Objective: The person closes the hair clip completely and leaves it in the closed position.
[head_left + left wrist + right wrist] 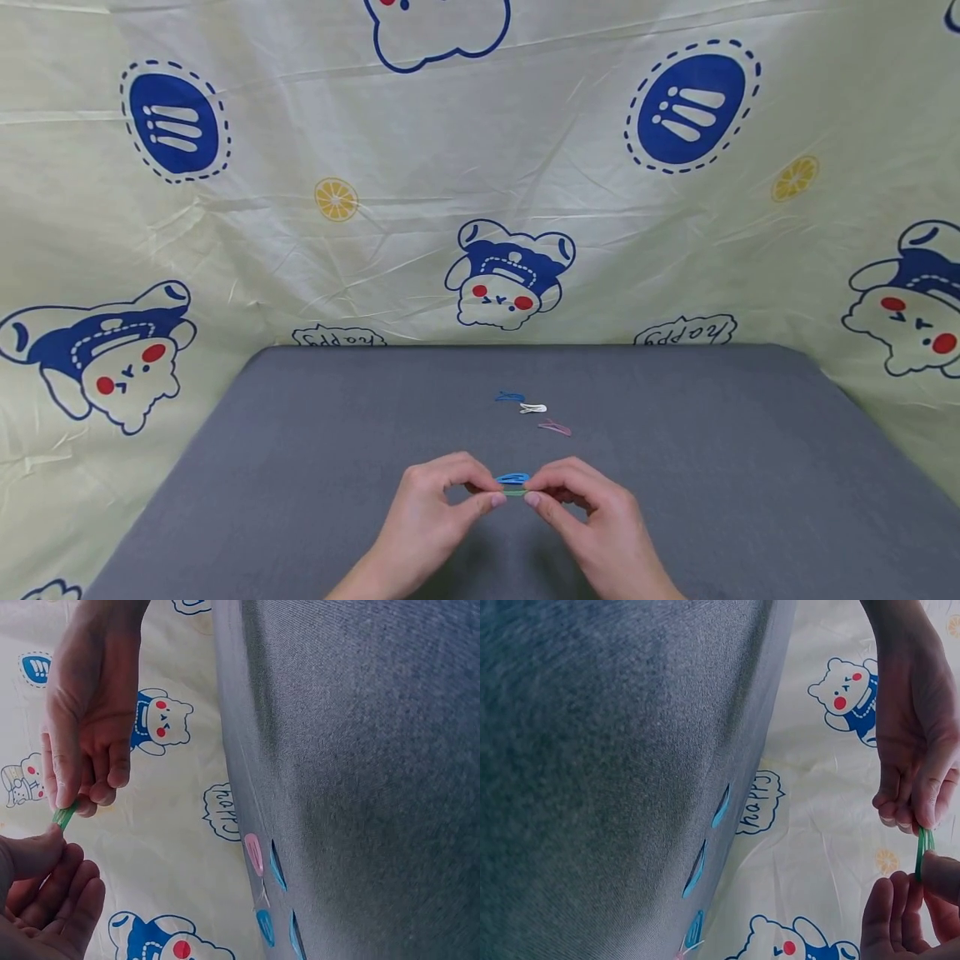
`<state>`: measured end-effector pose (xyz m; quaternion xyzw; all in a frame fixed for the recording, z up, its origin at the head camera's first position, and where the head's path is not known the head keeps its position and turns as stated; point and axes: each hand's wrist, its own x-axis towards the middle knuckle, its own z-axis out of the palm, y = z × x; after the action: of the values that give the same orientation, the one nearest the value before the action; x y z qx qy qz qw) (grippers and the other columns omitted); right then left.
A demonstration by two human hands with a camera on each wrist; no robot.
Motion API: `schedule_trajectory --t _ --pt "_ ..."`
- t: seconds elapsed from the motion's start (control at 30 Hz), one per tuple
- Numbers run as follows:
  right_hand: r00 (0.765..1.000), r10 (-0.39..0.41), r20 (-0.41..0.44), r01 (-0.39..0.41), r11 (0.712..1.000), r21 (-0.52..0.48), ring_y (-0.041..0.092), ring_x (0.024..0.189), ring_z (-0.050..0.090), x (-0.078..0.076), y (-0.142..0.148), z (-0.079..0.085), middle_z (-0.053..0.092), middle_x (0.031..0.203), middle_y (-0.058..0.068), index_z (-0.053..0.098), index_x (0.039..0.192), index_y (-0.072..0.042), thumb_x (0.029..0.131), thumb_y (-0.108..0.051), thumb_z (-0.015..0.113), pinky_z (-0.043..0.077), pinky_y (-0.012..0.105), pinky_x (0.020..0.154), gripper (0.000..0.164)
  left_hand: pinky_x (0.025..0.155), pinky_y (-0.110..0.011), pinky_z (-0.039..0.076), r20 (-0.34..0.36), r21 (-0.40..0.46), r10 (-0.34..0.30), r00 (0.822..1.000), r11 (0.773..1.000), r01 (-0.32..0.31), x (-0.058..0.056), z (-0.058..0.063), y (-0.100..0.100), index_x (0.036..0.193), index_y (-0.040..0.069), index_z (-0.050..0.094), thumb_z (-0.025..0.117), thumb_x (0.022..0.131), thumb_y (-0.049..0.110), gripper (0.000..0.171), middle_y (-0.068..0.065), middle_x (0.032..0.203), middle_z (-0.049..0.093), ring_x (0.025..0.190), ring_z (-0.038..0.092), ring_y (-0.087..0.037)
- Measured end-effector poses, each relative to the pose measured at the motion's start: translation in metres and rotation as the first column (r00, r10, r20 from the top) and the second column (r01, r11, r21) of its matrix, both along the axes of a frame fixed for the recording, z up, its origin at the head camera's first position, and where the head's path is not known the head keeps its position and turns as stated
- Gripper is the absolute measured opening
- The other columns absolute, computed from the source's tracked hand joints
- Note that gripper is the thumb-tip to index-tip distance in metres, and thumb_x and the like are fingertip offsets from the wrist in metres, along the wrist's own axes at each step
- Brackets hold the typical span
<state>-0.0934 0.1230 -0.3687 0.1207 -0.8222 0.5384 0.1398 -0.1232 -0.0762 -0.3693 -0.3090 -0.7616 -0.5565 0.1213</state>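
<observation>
Both hands meet above the table, each pinching one end of a green hair clip (514, 492) between thumb and index finger. My left hand (433, 508) holds its left end and my right hand (592, 512) its right end. The fingertips hide the clip's ends, but its thin green strips show in the right wrist view. Just beyond the fingers appears light blue (513, 478), where the wrist views show two light blue hair clips (278, 866) lying apart on the table. Farther back lie a blue hair clip (510, 397), a white hair clip (533, 408) and a pink hair clip (555, 427).
A grey cloth-covered table (300, 467) spreads under the hands. Its far edge meets a pale curtain (405, 275) printed with cartoon bears, blue badges and orange slices, which also hangs along both sides.
</observation>
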Motion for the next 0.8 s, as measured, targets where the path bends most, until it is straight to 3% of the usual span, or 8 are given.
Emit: schedule_trajectory --t 0.27,0.57,0.8 --pt "0.999 0.052 -0.015 -0.053 0.997 -0.049 0.013 0.081 0.064 0.0001 -0.0001 -0.0039 0.065 0.091 -0.009 0.071 0.092 -0.025 0.085 -0.013 0.077 0.055 0.029 0.073 0.015 0.071 -0.03 0.051 0.019 -0.005 -0.044 0.999 0.999 0.044 -0.0008 -0.002 -0.0009 0.085 0.023 0.073 0.078 0.084 0.007 0.016 0.013 0.082 0.067 0.077 0.061 -0.008" --pt "0.996 0.072 -0.043 -0.074 0.996 -0.044 0.013 0.077 0.062 0.0 0.0004 -0.0066 0.064 0.087 -0.009 0.069 0.09 -0.022 0.084 -0.012 0.078 0.056 0.03 0.071 0.015 0.071 -0.03 0.051 0.073 -0.02 -0.026 0.997 0.999 0.028 0.0029 -0.0011 0.0 0.083 0.02 0.073 0.078 0.084 0.007 0.013 0.014 0.081 0.065 0.078 0.061 -0.009" --pt "1.0 0.018 0.01 -0.018 0.998 -0.057 0.012 0.075 0.063 0.0038 -0.0059 -0.0084 0.063 0.085 -0.009 0.067 0.087 -0.022 0.082 0.0 0.077 0.056 0.031 0.07 0.025 0.071 -0.033 0.053 0.072 0.002 -0.006 0.997 1.0 0.006 0.0067 -0.0025 0.0035 0.08 0.02 0.072 0.078 0.084 0.006 0.015 0.013 0.081 0.066 0.077 0.062 -0.009"
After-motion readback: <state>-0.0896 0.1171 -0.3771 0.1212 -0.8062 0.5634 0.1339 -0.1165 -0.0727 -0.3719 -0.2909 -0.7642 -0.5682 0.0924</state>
